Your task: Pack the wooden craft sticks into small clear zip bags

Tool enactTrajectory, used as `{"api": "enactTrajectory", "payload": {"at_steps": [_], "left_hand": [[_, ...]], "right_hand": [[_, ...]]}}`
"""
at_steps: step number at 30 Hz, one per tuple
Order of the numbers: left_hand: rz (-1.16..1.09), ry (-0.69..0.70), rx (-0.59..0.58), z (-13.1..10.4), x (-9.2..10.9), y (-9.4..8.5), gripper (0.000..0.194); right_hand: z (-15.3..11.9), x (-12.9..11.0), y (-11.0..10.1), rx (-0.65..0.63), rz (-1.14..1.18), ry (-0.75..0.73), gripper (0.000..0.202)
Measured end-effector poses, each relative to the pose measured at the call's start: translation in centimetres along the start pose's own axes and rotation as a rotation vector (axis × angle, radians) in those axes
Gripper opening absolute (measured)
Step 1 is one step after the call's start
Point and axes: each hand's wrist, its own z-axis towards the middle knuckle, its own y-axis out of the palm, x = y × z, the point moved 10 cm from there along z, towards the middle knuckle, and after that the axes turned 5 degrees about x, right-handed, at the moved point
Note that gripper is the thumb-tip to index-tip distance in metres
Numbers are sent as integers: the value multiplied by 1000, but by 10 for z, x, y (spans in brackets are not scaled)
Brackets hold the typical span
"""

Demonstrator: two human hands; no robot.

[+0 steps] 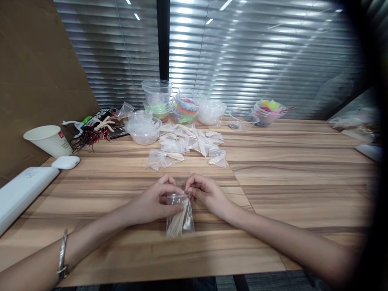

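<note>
A small clear zip bag (188, 222) with pale, thin stick-like pieces in it is held above the front of the wooden table. My left hand (154, 202) grips the bag's upper left part, thumb in front and fingers behind. At the bag's top right corner, my right hand (207, 194) pinches the edge between thumb and fingertips. A bit of light green shows near my left thumb inside the bag. Beyond my hands lies a spread of similar filled zip bags (190, 141), with a few nearer ones apart from the heap.
Clear plastic bowls (144, 131) and stacked tubs with colourful contents (185, 107) line the back by the blinds. More bowls (266, 111) stand right of them. At left are a paper cup (50, 139), a white case (66, 162) and a long white box (26, 190).
</note>
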Motion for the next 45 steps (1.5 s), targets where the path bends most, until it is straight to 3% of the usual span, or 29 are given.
{"api": "enactTrajectory", "payload": {"at_steps": [7, 11, 14, 16, 18, 20, 25, 29, 36, 41, 45], "left_hand": [[1, 87, -3, -2, 8, 2, 24], [-129, -33, 94, 1, -8, 0, 31], [-361, -157, 219, 2, -24, -5, 35], [-486, -182, 362, -1, -30, -16, 37], [-536, -162, 505, -6, -32, -30, 36], [-541, -106, 575, -10, -28, -37, 32], [-478, 6, 529, -7, -19, -35, 24], [-427, -7, 517, -5, -22, -33, 28], [-446, -20, 450, -5, -20, -25, 36], [-409, 16, 467, -7, -17, -30, 27], [-390, -17, 435, -7, -20, -25, 29]], "right_hand": [[1, -4, -3, 28, 53, 5, 12], [6, -4, -6, 57, 214, 46, 14], [6, -1, -6, 77, 334, 89, 24], [4, 1, -1, 51, 396, 132, 29], [-1, 2, 13, -65, 419, 197, 27], [-8, 1, 27, -178, 432, 236, 26], [-14, -1, 37, -227, 450, 274, 25], [-17, 2, 40, -222, 405, 303, 24], [-20, -1, 37, -211, 146, 220, 12], [-22, -2, 44, -320, 175, 232, 14], [-20, -19, 49, -360, 240, 145, 11]]}}
